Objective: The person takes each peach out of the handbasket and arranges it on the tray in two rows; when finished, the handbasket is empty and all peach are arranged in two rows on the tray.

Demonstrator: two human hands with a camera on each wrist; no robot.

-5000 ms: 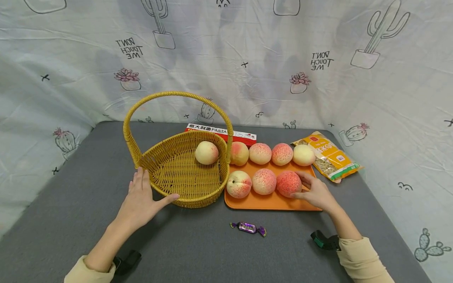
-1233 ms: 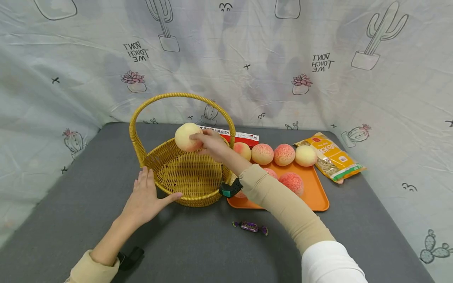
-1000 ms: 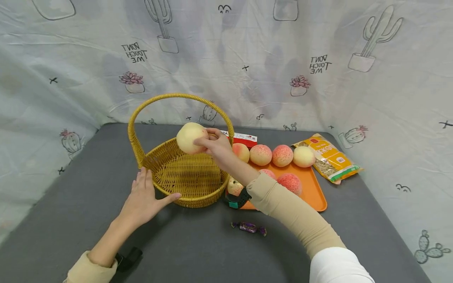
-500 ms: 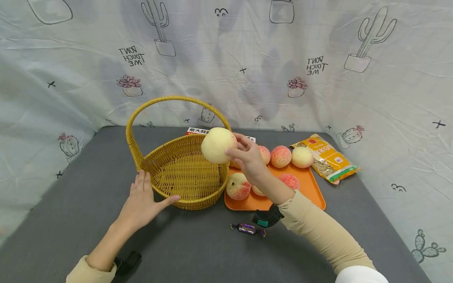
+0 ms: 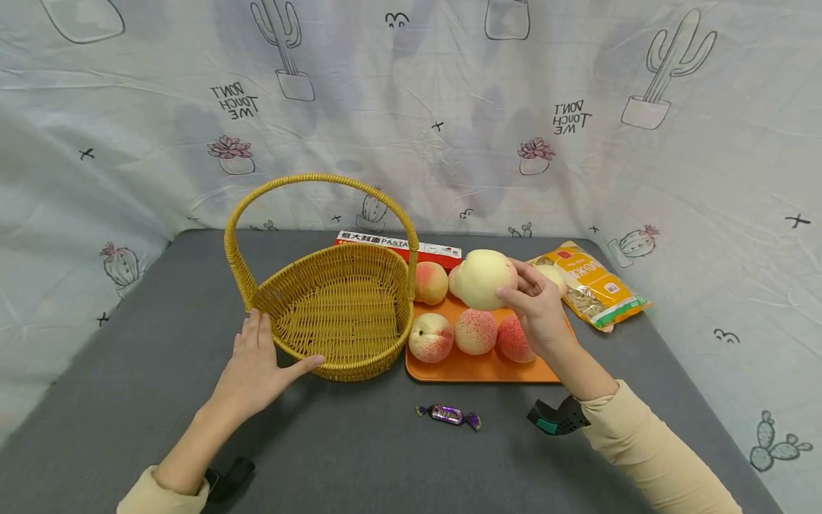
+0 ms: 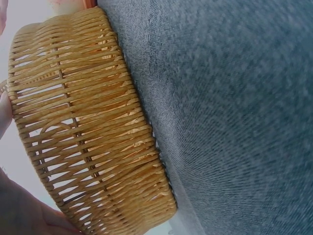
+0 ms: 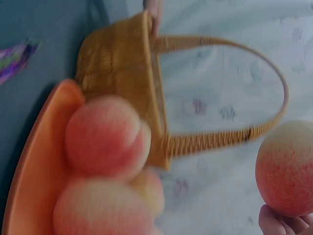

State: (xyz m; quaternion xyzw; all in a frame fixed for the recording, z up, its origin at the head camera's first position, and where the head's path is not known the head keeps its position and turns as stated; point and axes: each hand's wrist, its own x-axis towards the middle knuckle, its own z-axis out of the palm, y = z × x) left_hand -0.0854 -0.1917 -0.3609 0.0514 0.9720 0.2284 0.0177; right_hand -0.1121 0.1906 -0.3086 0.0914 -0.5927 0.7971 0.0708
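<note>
My right hand (image 5: 542,307) pinches a pale yellow peach (image 5: 483,278) with a pink flush, held up over the orange tray (image 5: 443,373). In the right wrist view the same peach (image 7: 288,169) shows its red side above the fingertips. Under and around it, several peaches lie on the tray in two rows, among them a red-cheeked one (image 5: 432,338) at the front left. Some back-row peaches are partly hidden. My left hand (image 5: 253,371), fingers and thumb extended, rests against the near left rim of the yellow wicker basket (image 5: 362,368), whose tall handle stands upright.
A purple-wrapped candy (image 5: 447,414) lies in front of the tray. Behind the basket and tray is a red and white pasta box (image 5: 443,255). A yellow food bag (image 5: 594,285) lies at the right, near the table's edge. A printed curtain (image 5: 411,107) hangs behind the table.
The pale peach, which lay in the basket at first, was lifted out by my right hand. It has moved right, from above the basket to over the tray. My left hand stays at the basket.
</note>
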